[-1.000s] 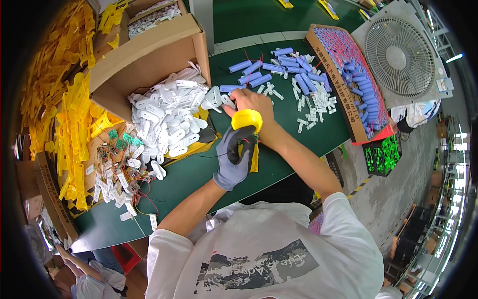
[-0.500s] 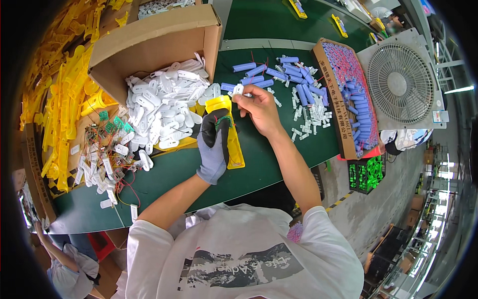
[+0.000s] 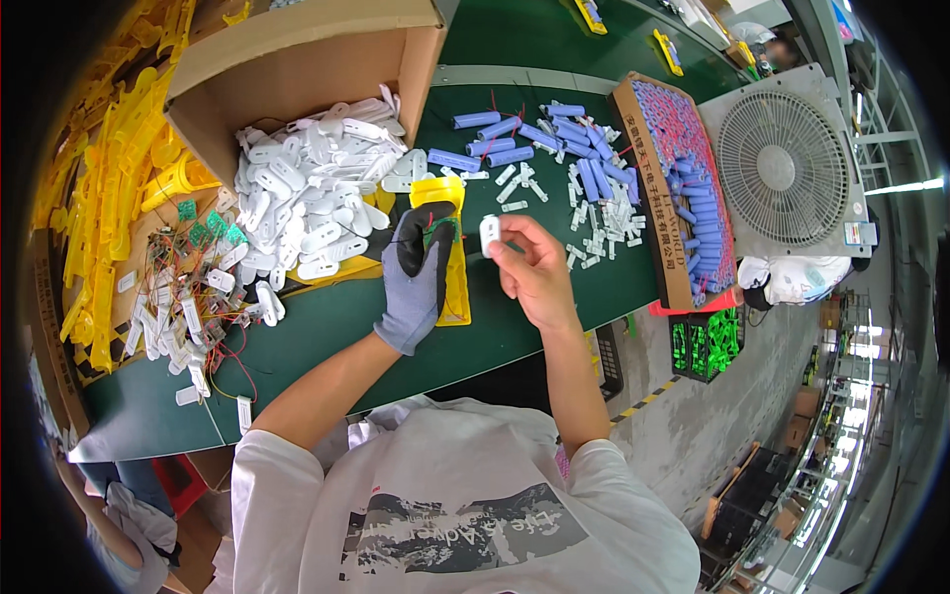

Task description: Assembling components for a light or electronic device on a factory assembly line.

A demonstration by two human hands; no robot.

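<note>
My left hand [image 3: 414, 282], in a grey glove with black fingers, is closed round a long yellow plastic housing [image 3: 454, 287]. Thin wires, some green and red, show at the glove's fingers near the upper part of the housing. Just to the right, my bare right hand [image 3: 534, 272] pinches a small white plastic piece [image 3: 490, 234] with rounded ends, held upright and apart from the housing. Behind the hands lie loose blue-purple cylindrical battery cells [image 3: 510, 156] and small clear-white strips [image 3: 596, 238] on the green table [image 3: 485, 356].
A tipped cardboard box [image 3: 297, 69] spills white plastic covers [image 3: 297, 203]. Left of it are wired small parts [image 3: 198, 307], green circuit boards [image 3: 203, 228] and piled yellow housings [image 3: 119, 208]. At right stand a cell-filled carton [image 3: 653, 198], a fan [image 3: 782, 153] and a crate of green parts [image 3: 705, 345].
My right hand has drawn the white piece away from the top of the yellow housing, down and to the right. My left hand keeps hold of the housing; the whole view has shifted slightly.
</note>
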